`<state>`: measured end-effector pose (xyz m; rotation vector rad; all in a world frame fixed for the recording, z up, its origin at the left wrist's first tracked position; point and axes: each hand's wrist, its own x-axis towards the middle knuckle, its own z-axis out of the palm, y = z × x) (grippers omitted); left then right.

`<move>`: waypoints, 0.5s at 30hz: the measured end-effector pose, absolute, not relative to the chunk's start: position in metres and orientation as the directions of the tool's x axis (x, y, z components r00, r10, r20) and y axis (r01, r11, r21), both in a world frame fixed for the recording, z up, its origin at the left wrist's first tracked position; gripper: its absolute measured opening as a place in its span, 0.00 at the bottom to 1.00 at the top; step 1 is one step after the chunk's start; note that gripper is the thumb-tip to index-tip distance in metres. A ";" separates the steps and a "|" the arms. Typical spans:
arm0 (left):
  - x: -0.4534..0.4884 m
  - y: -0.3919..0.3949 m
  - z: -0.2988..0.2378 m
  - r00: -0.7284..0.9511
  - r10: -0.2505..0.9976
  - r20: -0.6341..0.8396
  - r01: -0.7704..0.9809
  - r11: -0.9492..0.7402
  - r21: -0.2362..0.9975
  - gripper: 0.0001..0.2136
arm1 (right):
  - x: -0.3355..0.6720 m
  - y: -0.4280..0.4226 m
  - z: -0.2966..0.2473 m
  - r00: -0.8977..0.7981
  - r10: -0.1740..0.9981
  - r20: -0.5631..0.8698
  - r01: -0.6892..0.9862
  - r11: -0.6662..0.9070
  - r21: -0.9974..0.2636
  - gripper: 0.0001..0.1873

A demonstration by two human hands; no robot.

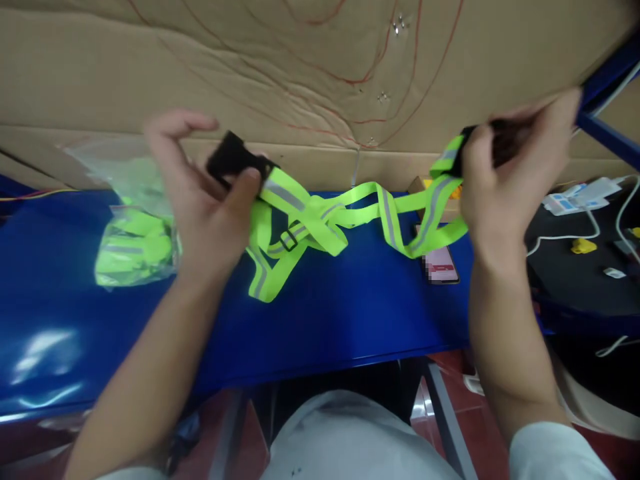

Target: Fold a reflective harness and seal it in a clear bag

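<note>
A neon-yellow reflective strap harness (pixel 320 220) with grey bands stretches between both hands above the blue table (pixel 350 313). My left hand (pixel 200 200) pinches its black end piece (pixel 233 160) with the thumb, index finger raised. My right hand (pixel 510 173) is closed on the other black end, raised near the cardboard. The straps sag in loops onto the table between the hands, with a small black slider buckle (pixel 289 239) on one loop.
A clear plastic bag (pixel 133 243) with more neon harnesses lies at the left. A phone (pixel 440 263) lies under the straps. A cardboard sheet (pixel 300 73) stands behind. At the right, a black surface holds white cables (pixel 575 233) and small parts.
</note>
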<state>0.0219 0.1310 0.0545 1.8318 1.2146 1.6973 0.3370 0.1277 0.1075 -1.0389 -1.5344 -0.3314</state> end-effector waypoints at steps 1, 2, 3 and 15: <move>0.028 0.124 0.046 -0.080 0.780 0.620 0.354 -0.559 0.750 0.29 | 0.328 0.120 0.099 0.082 0.500 0.862 0.738 0.551 -0.390 0.05; 0.035 0.117 0.039 -0.065 0.787 0.614 0.368 -0.553 0.748 0.28 | 0.318 0.112 0.090 0.075 0.562 0.824 0.709 0.551 -0.440 0.06; 0.042 0.109 0.032 -0.047 0.795 0.604 0.385 -0.544 0.746 0.27 | 0.308 0.105 0.081 0.057 0.625 0.779 0.679 0.548 -0.489 0.06; 0.067 0.078 0.009 0.021 0.730 0.683 0.504 -0.598 0.623 0.19 | 0.223 0.097 0.043 -0.084 0.938 0.335 0.276 0.345 -0.897 0.08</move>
